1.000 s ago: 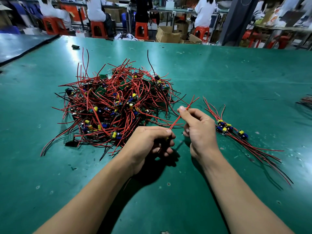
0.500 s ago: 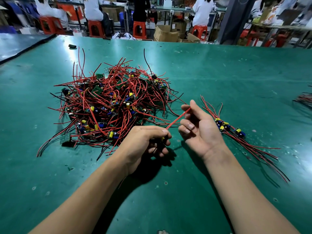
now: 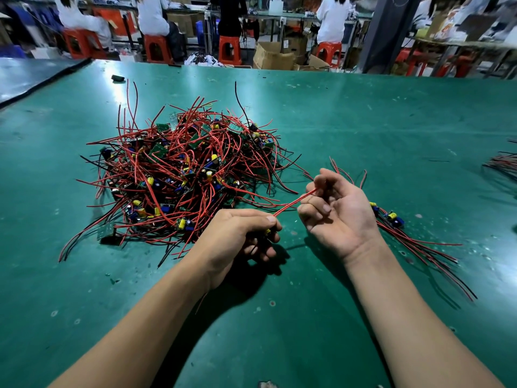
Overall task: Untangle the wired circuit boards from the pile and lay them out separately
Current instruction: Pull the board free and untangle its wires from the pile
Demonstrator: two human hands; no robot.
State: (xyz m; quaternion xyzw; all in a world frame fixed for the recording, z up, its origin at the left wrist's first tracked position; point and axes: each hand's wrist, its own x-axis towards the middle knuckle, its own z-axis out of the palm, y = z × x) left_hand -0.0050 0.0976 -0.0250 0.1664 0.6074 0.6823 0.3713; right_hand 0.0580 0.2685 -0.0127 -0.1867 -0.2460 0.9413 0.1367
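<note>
A tangled pile of small circuit boards with red and black wires (image 3: 181,175) lies on the green table (image 3: 363,121), left of centre. My left hand (image 3: 237,236) grips one small board near the pile's front edge; only a yellow part of it shows between the fingers. Its red wire (image 3: 293,203) runs up and right into my right hand (image 3: 338,211), which is palm-up with fingers curled round the wire's end. A few separated boards (image 3: 390,217) lie side by side behind my right hand, their wires trailing to the right.
Another bundle of wires (image 3: 503,163) lies at the table's right edge. A small dark object (image 3: 117,78) sits at the far left. Beyond the table people sit on red stools (image 3: 229,50) among cardboard boxes (image 3: 272,56).
My right hand has turned palm-up and slid along the red wire toward its end. My left hand has stayed in place, holding the board.
</note>
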